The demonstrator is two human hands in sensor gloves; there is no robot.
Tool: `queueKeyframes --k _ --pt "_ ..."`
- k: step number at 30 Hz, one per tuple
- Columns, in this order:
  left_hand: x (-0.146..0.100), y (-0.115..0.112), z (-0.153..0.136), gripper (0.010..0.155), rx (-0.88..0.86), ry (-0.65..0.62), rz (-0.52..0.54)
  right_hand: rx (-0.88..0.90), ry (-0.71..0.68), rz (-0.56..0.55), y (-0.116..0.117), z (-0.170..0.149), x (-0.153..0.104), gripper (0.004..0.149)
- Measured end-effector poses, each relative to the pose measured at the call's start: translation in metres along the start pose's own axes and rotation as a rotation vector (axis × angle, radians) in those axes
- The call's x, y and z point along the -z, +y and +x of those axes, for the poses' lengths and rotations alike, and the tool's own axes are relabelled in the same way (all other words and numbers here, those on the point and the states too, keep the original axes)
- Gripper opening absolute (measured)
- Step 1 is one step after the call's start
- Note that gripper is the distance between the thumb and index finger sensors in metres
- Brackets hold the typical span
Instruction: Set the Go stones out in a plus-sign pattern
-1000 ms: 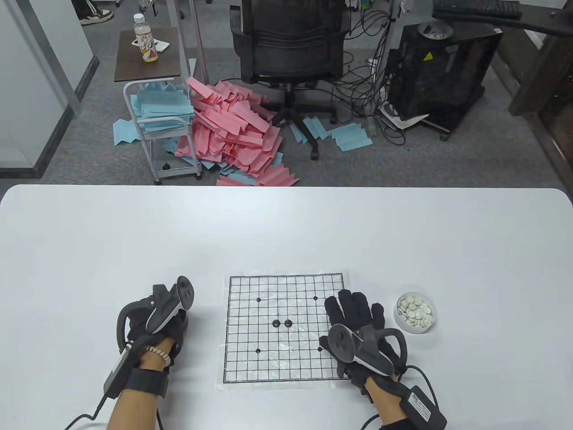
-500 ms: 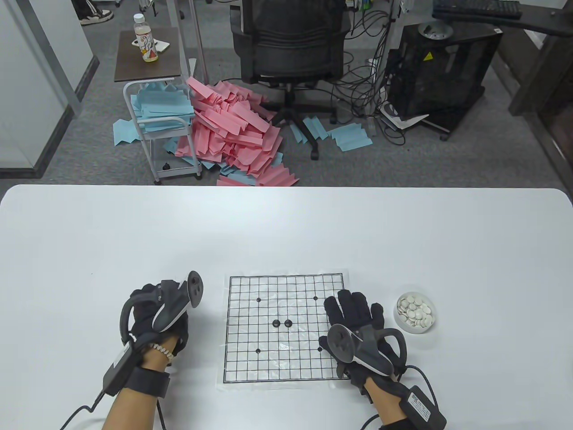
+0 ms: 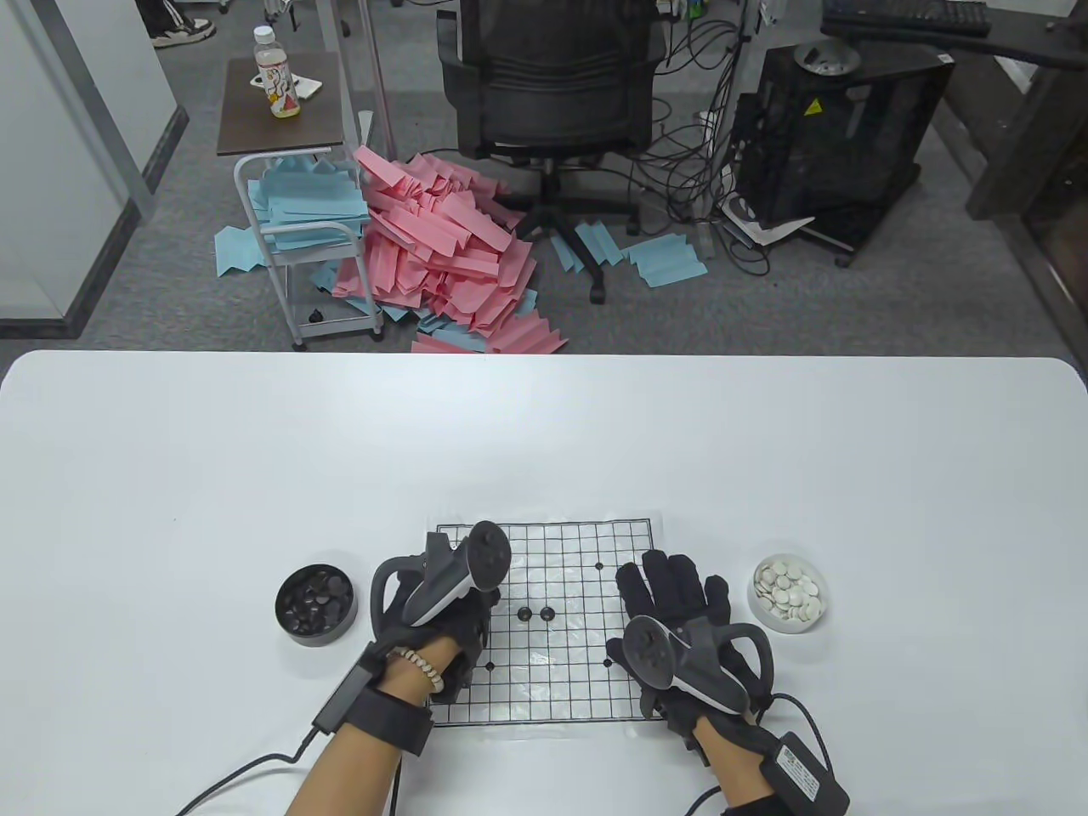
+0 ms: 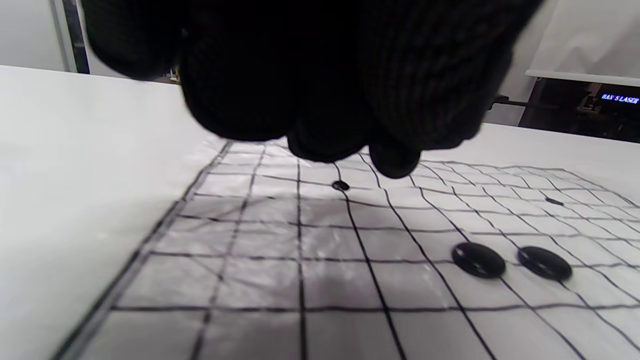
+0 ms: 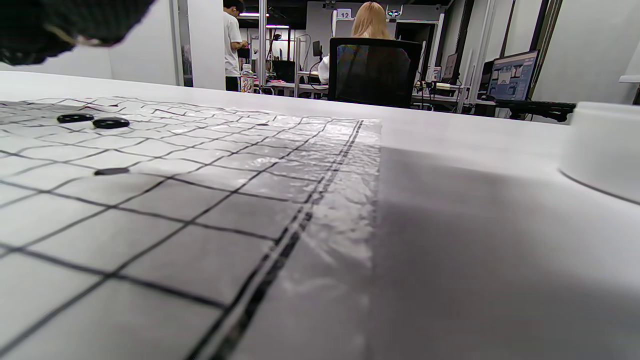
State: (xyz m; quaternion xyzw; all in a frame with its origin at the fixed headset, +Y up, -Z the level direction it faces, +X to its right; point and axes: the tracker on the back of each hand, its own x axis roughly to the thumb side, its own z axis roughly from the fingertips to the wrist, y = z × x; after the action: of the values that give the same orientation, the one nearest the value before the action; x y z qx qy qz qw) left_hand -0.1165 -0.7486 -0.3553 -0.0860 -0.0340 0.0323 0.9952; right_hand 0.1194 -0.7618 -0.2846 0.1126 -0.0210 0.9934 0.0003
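Note:
The paper Go board [image 3: 578, 680] lies at the table's front. Two black stones [image 3: 524, 613] [image 3: 547, 612] sit side by side near its centre; they also show in the left wrist view [image 4: 478, 260] [image 4: 544, 263]. My left hand [image 3: 466, 619] hovers over the board's left part, left of the stones. Its fingertips [image 4: 345, 142] are bunched together; I cannot tell whether they hold a stone. My right hand [image 3: 667, 586] rests flat with fingers spread on the board's right edge.
A black bowl of black stones [image 3: 315, 605] stands left of the board. A white bowl of white stones [image 3: 788, 592] stands right of it, and its wall shows in the right wrist view [image 5: 605, 150]. The table [image 3: 544, 442] stretches beyond the board.
My left hand has moved right from over the black bowl onto the board's left part, uncovering the bowl. My right hand has not moved.

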Motion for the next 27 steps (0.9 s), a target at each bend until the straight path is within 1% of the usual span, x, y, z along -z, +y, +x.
queueKeyframes --k 3,7,11,17,21,23,27 --pt "0.005 -0.011 0.012 0.042 0.023 -0.008 -0.028 -0.001 -0.003 0.000 0.000 0.000 0.000 0.084" --pt "0.007 -0.019 0.017 0.041 0.046 -0.011 -0.045 -0.001 -0.006 -0.002 0.000 0.001 0.000 0.084" --pt "0.008 -0.024 0.017 0.041 0.041 -0.007 -0.056 -0.003 -0.007 0.001 0.001 0.001 0.000 0.084" --pt "0.007 -0.024 0.015 0.041 0.026 -0.009 -0.020 -0.003 -0.007 0.001 0.001 0.002 0.000 0.084" --pt "0.002 -0.016 0.004 0.044 -0.027 -0.011 0.000 -0.001 -0.007 0.000 0.001 0.002 0.000 0.084" --pt "-0.002 -0.007 -0.006 0.044 -0.037 -0.004 0.022 0.002 -0.005 0.003 0.001 0.002 0.000 0.084" --pt "-0.011 0.020 -0.038 0.044 -0.021 0.047 0.080 -0.003 -0.004 0.007 0.001 0.001 0.000 0.084"
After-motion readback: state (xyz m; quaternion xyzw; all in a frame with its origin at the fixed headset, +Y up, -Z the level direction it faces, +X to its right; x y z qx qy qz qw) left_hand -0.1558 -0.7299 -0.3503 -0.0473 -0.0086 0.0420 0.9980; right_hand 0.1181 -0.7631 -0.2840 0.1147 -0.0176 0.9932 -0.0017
